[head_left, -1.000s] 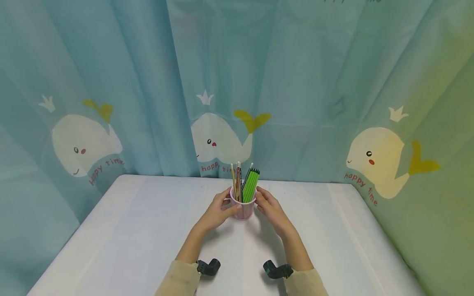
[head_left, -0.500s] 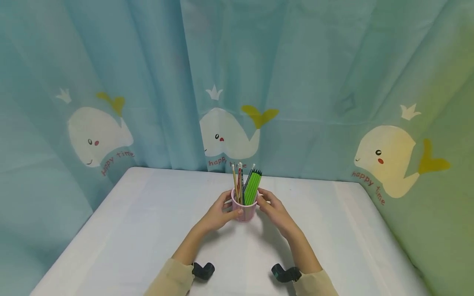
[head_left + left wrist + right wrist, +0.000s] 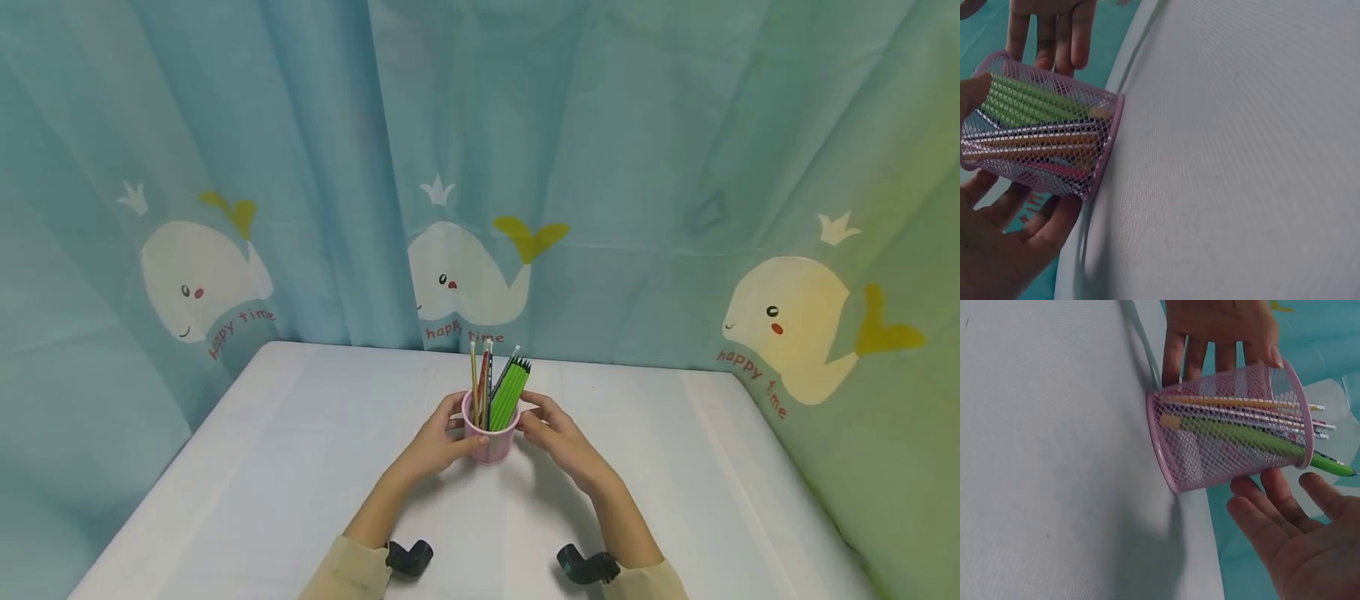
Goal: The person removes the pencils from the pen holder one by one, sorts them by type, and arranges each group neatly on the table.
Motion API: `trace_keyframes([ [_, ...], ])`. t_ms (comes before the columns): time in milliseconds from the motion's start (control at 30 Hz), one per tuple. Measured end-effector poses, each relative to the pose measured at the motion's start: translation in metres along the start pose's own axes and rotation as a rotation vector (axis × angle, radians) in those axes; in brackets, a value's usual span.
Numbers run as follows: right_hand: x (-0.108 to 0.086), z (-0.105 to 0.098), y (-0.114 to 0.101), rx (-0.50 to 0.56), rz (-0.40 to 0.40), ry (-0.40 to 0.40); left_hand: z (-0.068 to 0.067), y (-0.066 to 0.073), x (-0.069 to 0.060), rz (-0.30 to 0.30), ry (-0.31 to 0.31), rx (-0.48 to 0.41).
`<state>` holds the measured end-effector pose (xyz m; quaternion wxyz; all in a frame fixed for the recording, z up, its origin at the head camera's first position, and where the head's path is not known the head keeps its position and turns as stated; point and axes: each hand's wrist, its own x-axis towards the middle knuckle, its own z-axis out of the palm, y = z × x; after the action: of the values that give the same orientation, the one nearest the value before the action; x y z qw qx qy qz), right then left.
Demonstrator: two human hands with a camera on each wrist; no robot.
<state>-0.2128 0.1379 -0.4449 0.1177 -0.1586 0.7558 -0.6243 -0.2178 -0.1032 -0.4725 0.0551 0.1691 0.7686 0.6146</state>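
A pink mesh pen holder (image 3: pixel 491 447) stands upright on the white table, both hands about it. In it are a bundle of green pencils (image 3: pixel 510 398) with dark tips and several patterned pencils (image 3: pixel 480 387) with erasers up. My left hand (image 3: pixel 433 446) grips the holder from the left, thumb across its near side near the rim. On the other side my right hand (image 3: pixel 564 446) touches the holder with its fingertips; in the right wrist view its thumb is apart from the mesh. The left wrist view shows the right hand's fingers (image 3: pixel 1060 40) nearly straight, their tips partly behind the holder.
The white table (image 3: pixel 315 467) reaches back to a blue-green curtain (image 3: pixel 637 167) printed with whales. Each wrist bears a black strapped device; the left device (image 3: pixel 408 558) and the right device (image 3: pixel 587 565) hang over the table's near part.
The pen holder and both hands have come a little nearer to the person. The head view has shifted slightly, so the table and curtain sit differently in it.
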Motion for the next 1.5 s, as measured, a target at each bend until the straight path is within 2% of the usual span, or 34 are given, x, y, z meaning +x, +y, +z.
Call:
trace_keyframes([
  [200,-0.0019,-0.004,0.0015,-0.028,-0.015,-0.02,-0.0006,-0.0027,-0.0048,-0.015,-0.006,0.093],
  [300,-0.0041,-0.0065,0.0002,-0.02,-0.025,0.019,-0.0002,-0.0031,-0.0065,-0.011,-0.013,0.109],
  [467,-0.0045,-0.0073,-0.0016,-0.01,-0.038,0.11,0.0007,-0.0006,-0.0081,-0.023,-0.009,0.086],
  [700,0.0009,-0.0014,0.0003,-0.084,-0.038,0.179,0.0006,0.0029,-0.0082,-0.022,-0.009,0.062],
  [967,0.0024,0.0008,0.0057,-0.169,-0.06,0.196,0.0039,-0.0001,-0.0064,-0.011,-0.036,0.029],
  [1300,0.0031,-0.0007,0.0037,-0.172,-0.079,0.224,0.0048,0.0008,-0.0053,0.011,-0.042,0.05],
  [1500,0.0021,-0.0003,0.0028,-0.161,-0.082,0.228,0.0054,0.003,-0.0063,-0.001,-0.037,0.043],
])
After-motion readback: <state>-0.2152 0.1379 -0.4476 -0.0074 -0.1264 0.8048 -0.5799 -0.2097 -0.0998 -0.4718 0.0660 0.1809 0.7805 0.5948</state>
